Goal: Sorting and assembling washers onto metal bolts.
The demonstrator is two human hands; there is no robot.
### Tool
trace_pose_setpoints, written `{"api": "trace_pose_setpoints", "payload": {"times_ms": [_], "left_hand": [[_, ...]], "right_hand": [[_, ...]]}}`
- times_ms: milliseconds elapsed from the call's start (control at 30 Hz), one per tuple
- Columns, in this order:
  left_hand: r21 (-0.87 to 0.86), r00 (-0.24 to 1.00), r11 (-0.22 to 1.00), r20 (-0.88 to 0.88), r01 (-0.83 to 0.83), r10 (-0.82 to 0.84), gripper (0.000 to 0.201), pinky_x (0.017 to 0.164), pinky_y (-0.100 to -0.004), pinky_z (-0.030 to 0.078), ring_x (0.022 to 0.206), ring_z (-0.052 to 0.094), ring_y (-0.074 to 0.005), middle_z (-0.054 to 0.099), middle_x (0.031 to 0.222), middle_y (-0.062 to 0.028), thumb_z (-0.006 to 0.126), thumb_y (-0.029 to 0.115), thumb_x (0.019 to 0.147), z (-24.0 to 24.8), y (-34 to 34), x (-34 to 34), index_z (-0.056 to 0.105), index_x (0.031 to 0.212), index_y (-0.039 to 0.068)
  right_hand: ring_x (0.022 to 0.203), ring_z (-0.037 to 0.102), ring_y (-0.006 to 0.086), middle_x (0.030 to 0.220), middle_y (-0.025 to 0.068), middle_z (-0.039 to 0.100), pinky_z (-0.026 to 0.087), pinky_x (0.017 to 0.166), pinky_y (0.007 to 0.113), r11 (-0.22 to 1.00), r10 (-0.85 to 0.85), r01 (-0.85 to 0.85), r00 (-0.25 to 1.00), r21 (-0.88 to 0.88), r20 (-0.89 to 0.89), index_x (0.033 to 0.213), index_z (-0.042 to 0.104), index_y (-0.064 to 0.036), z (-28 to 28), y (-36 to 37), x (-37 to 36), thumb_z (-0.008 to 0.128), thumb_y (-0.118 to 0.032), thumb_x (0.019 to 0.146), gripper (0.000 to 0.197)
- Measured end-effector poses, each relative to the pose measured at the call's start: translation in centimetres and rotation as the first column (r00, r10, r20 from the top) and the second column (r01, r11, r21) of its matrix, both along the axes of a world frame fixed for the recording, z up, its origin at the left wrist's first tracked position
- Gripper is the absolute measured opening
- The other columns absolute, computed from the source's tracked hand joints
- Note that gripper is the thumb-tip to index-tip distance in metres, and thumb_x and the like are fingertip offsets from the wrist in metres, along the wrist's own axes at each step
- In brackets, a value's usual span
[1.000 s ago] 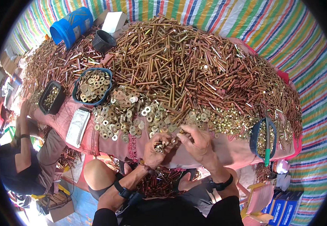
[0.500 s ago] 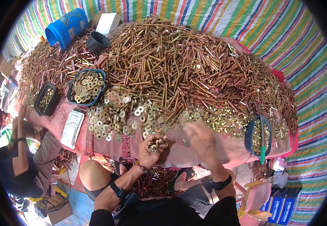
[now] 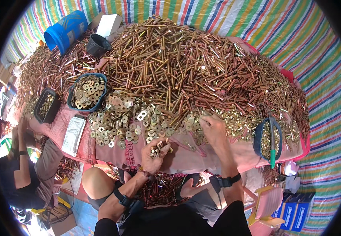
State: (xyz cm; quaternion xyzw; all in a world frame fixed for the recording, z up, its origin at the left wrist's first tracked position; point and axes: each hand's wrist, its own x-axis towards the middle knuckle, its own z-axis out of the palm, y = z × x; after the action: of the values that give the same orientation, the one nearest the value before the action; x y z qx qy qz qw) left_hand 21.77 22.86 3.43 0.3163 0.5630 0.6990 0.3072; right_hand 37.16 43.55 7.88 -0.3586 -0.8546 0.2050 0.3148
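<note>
My left hand (image 3: 152,159) is closed around a bunch of bolts (image 3: 159,148), their ends poking out above the fingers. It hovers over the pink cloth just in front of the washer heap. My right hand (image 3: 214,129) reaches to where the loose washers (image 3: 156,124) meet the small brassy nuts (image 3: 237,122). Its thumb and fingers are pinched together, and whatever is between them is too small to make out. Behind both hands rises a large pile of long copper-coloured bolts (image 3: 170,67).
A blue tub of washers (image 3: 106,92) and a dark nut bin (image 3: 56,111) stand left. At right, a green-handled tool (image 3: 273,157) lies across a nut basket (image 3: 258,141). A blue bucket (image 3: 66,33) and black pot (image 3: 98,46) sit behind. A co-worker's arm (image 3: 21,157) shows at far left.
My right hand, blurred earlier, has moved slightly up to the edge of the nuts and washers. My left hand keeps its bunch of bolts, tilted a little differently.
</note>
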Motion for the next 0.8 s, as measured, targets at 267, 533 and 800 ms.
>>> {"api": "trace_pose_setpoints", "payload": {"times_ms": [267,533,800], "left_hand": [[0.026,0.998,0.998,-0.004,-0.062,0.062,0.022,0.075,-0.0264,0.053,0.083,0.065,-0.0104,0.071,0.094,-0.0047,0.075,0.009,0.091,-0.6,0.1,0.1,0.070,0.111,0.001],[0.011,0.999,0.999,-0.003,-0.032,0.032,0.021,0.076,-0.0260,0.053,0.085,0.065,-0.0105,0.070,0.097,-0.0046,0.073,0.004,0.092,-1.3,0.2,0.1,0.069,0.113,0.000],[0.042,1.000,0.999,-0.014,-0.025,0.025,0.021,0.077,-0.0258,0.054,0.087,0.064,-0.0104,0.068,0.099,-0.0039,0.072,0.000,0.092,-1.3,0.3,-0.1,0.069,0.113,-0.001]], "right_hand": [[0.075,0.065,0.0389,0.083,0.0175,0.067,0.050,0.069,0.049,0.987,0.163,-0.162,0.965,-0.019,0.203,0.094,0.075,-0.0100,-0.7,-2.6,-3.9,0.068,-0.026,0.088,0.019],[0.068,0.064,0.0459,0.077,0.0230,0.066,0.050,0.060,0.053,0.961,0.231,-0.266,0.922,0.073,0.310,0.087,0.064,-0.0024,-1.4,-2.3,-4.6,0.068,-0.020,0.087,0.018],[0.070,0.068,0.0153,0.080,0.0099,0.070,0.054,0.061,0.030,0.725,0.265,-0.247,0.962,-0.643,-0.071,0.109,0.066,0.0017,1.6,-3.9,-3.9,0.070,-0.013,0.090,0.025]]}}
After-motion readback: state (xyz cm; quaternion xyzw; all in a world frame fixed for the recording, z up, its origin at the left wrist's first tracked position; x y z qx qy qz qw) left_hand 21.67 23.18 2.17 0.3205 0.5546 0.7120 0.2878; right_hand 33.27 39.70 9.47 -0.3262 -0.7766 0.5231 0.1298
